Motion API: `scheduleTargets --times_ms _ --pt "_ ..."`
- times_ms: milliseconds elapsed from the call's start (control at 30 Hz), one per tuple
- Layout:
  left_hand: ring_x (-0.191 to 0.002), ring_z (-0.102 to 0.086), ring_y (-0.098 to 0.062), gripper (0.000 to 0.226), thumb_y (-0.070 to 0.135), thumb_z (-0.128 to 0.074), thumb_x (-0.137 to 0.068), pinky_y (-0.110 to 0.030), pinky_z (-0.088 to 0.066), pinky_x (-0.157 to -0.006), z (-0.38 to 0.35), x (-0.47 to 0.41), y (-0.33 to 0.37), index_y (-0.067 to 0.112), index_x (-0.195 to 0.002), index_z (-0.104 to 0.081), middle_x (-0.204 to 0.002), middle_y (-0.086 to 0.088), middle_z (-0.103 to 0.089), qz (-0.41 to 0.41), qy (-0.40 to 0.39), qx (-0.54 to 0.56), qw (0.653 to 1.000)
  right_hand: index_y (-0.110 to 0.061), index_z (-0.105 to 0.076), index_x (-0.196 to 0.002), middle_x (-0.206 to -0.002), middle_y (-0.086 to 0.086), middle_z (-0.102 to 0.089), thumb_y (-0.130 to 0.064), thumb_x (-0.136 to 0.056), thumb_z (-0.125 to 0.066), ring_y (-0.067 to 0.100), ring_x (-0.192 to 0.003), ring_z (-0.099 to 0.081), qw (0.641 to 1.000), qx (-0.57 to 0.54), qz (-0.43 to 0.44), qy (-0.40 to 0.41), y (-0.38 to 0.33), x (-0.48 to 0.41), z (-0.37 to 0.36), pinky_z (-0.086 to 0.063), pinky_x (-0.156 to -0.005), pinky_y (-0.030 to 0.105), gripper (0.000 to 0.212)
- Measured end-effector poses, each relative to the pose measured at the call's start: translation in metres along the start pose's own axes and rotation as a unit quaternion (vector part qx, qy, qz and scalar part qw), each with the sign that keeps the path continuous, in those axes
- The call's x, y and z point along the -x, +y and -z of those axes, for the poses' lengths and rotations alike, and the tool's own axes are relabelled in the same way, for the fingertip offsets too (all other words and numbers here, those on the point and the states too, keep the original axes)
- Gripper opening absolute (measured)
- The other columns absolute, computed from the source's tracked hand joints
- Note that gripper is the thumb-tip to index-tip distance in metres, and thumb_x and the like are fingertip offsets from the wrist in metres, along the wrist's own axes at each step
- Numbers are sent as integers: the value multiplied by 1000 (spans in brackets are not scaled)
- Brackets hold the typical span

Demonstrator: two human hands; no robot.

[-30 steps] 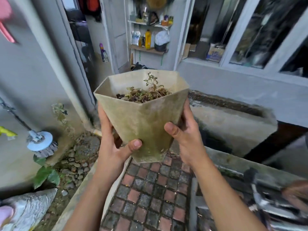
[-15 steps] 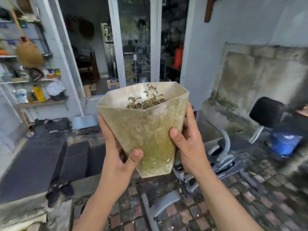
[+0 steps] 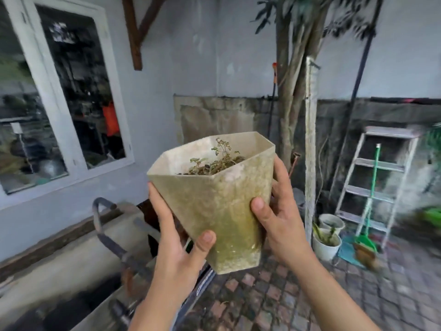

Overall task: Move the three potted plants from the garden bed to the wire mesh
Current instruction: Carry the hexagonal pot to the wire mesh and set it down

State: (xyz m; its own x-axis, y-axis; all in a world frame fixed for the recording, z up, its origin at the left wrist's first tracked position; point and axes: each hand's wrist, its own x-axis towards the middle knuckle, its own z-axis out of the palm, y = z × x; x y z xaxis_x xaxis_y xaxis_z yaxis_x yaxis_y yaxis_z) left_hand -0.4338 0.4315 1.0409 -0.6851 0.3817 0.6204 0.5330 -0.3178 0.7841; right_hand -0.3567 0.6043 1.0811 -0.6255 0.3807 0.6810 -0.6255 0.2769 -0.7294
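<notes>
I hold a pale, algae-stained hexagonal pot (image 3: 222,206) at chest height in the middle of the view. A small, sparse green plant (image 3: 220,158) grows from the dry soil inside it. My left hand (image 3: 176,237) wraps the pot's left side with the thumb on its front face. My right hand (image 3: 276,216) grips the right side, thumb also on the front. The pot tilts slightly to the left. No wire mesh or garden bed can be made out in this view.
A tree trunk (image 3: 291,91) and a thin white post (image 3: 310,149) stand ahead. Two white buckets (image 3: 327,237) sit at the post's foot. A metal stepladder (image 3: 372,185) and a green-handled broom (image 3: 370,211) lean at the right wall. Exercise equipment (image 3: 114,242) lies lower left on brick paving.
My view has swung to the right, from the shelves and doorway to the tree and ladder. The pot stays in both hands at the same height.
</notes>
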Motion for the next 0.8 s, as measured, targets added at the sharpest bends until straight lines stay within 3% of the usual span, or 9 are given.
scheduleTargets --times_ms 100,167,233,300,400,500,600,667,800 --pt "-157 -41 -2 115 85 -79 -69 -31 -52 -115 -48 -29 -17 87 -144 9 -168 48 -20 5 -31 50 998 -56 -36 -151 -147 5 -58 -69 -79 -75 23 -136 -59 998 45 19 30 2 -15 48 -53 -108 39 82" --pt "-158 -40 -1 117 87 -76 -69 -45 -45 -123 -75 -49 -30 84 -146 11 -169 45 -21 -9 -53 50 997 -65 -36 -147 -149 -9 -57 -70 -81 -73 12 -138 -57 997 61 16 52 9 -22 76 -52 -106 26 76" --pt "-156 -41 4 117 86 -76 -69 -46 -43 -124 -102 -70 -46 83 -149 9 -165 49 -24 -14 -82 71 994 -65 -33 -149 -159 -11 -49 -70 -82 -72 11 -145 -50 994 75 14 72 21 -31 103 -48 -113 30 78" --pt "-150 -46 9 117 87 -77 -67 -33 -50 -118 -129 -91 -67 82 -150 6 -159 55 -27 -2 -103 92 990 -60 -29 -154 -165 -11 -40 -68 -85 -71 12 -150 -43 993 88 14 81 37 -40 131 -42 -120 37 81" --pt "-146 -50 10 113 86 -81 -64 -14 -52 -108 -170 -124 -103 88 -144 -1 -160 52 -31 6 -128 129 983 -63 -30 -152 -165 -16 -40 -64 -87 -72 10 -150 -43 989 107 17 104 64 -57 172 -41 -121 35 78" --pt "-151 -49 2 107 83 -82 -65 -28 -51 -118 -214 -162 -138 92 -140 -7 -167 39 -33 1 -164 167 972 -65 -33 -149 -160 -15 -47 -62 -85 -76 10 -145 -50 979 129 12 155 90 -77 212 -47 -112 25 77" --pt "-157 -43 -3 107 80 -83 -69 -48 -42 -127 -261 -197 -175 88 -144 -7 -171 35 -29 1 -208 196 958 -66 -39 -146 -150 -9 -59 -62 -80 -81 11 -134 -61 966 149 -3 211 110 -95 253 -53 -103 25 78" --pt "-159 -42 -11 109 76 -85 -71 -59 -41 -127 -297 -216 -199 85 -147 -8 -176 27 -26 12 -238 226 944 -63 -40 -147 -145 -2 -63 -49 -84 -81 13 -129 -65 957 168 -2 236 123 -103 285 -56 -98 27 77" --pt "-162 -38 -20 110 68 -84 -78 -63 -38 -127 -375 -242 -241 78 -155 -6 -180 17 -23 26 -291 265 919 -64 -42 -145 -141 -8 -66 -33 -84 -72 11 -126 -66 940 197 -12 278 148 -114 352 -56 -100 26 75"
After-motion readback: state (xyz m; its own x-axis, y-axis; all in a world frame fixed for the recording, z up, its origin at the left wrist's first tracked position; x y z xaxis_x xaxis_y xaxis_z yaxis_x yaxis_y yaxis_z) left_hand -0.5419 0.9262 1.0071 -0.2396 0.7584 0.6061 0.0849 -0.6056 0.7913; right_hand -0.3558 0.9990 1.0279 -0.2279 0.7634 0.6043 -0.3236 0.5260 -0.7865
